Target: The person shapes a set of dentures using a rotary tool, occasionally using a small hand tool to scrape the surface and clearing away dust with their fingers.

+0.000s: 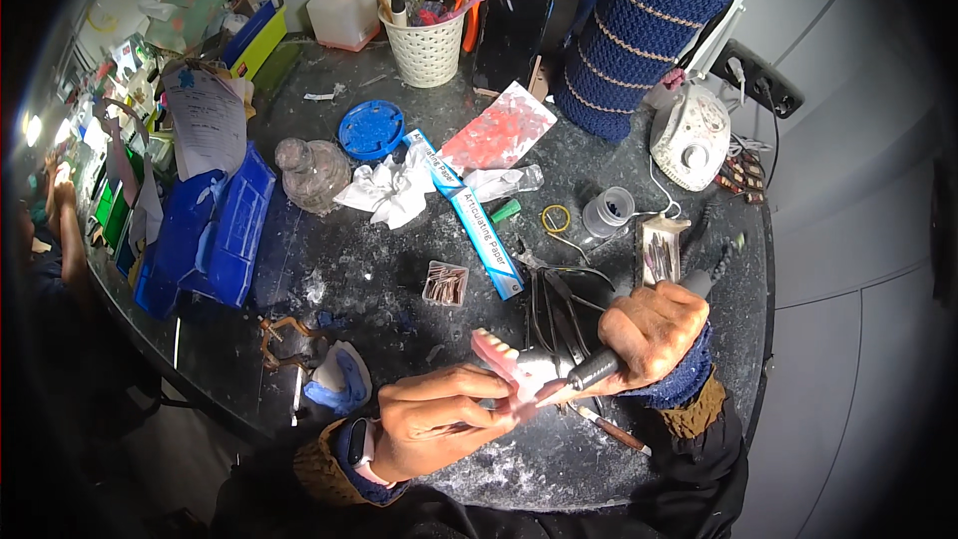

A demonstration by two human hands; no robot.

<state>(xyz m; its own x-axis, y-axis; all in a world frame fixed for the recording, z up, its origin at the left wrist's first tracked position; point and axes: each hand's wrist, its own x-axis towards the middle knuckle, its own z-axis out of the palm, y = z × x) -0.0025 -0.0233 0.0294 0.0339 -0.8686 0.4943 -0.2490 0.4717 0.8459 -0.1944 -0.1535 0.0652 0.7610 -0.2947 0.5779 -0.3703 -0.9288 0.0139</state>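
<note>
My left hand [434,421] is closed on a pink denture [509,363] with a row of whitish teeth at its upper end. My right hand [651,331] wraps around a dark rotary handpiece [595,369]. The handpiece points left, with its tip at the denture near my left fingertips; whether the two touch I cannot tell. Metal pliers [561,304] lie just beyond the denture. Below my right hand is a wooden-handled tool [621,433]. To the left of my left hand sit a blue and white dental model [344,379] and a brass-coloured frame [284,339].
A small clear box of metal pieces [445,282] and a long blue and white packet [477,230] lie mid-table. Behind stand a white tool basket [424,55], a navy knitted cylinder [639,40] and a white knobbed unit [691,140]. Blue trays [215,240] are left; another person's arm [68,210] shows beyond.
</note>
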